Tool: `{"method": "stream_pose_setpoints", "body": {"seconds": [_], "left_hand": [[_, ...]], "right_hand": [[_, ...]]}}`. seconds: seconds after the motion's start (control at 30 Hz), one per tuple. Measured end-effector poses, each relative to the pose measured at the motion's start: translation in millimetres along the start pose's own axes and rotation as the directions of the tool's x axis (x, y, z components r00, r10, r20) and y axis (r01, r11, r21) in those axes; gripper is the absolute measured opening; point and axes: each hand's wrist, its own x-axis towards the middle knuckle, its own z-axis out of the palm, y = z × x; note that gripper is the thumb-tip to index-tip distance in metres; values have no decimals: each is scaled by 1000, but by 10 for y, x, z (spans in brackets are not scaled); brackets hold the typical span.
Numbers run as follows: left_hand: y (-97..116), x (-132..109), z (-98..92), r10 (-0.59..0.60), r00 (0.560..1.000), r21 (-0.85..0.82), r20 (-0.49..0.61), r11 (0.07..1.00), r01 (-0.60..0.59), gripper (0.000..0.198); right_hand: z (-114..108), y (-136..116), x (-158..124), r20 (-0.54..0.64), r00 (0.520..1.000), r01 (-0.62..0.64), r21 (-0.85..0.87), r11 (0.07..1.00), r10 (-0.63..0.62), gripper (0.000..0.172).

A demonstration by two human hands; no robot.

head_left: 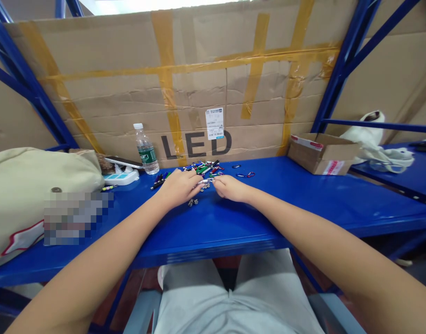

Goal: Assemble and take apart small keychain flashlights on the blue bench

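My left hand (180, 187) and my right hand (231, 188) rest close together on the blue shelf (303, 199), fingers curled toward a small silver piece (203, 183) held between them. I cannot make out exactly what that piece is. Just beyond the hands lies a pile of small coloured keychain-like items (204, 168). A few small dark metal parts (193, 202) lie beside my left hand. Two loose carabiner clips (245, 175) sit to the right of the pile.
A water bottle (146, 150) stands at the back left by a phone on a power strip (121, 176). A beige bag (35, 195) fills the left. An open cardboard box (320, 153) and a white bag (372, 139) sit right. Taped cardboard marked LED backs the shelf.
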Motion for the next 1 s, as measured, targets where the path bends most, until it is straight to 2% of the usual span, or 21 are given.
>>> {"method": "stream_pose_setpoints", "body": {"seconds": [0.2,0.43,0.63,1.0], "left_hand": [[21,9,3,19,1000,28,-20,999,-18,30],[35,30,8,34,999,63,-35,998,-31,29],[31,14,26,20,999,44,-50,999,-18,29],[79,32,29,37,998,90,-54,995,-32,26]], "right_hand": [[-11,5,-2,-6,1000,12,-57,998,-13,33],[18,-7,17,42,996,77,-108,991,-73,31],[-24,29,23,-8,1000,15,-132,991,-16,33],[-7,46,35,-4,999,50,-135,990,-51,32]]}}
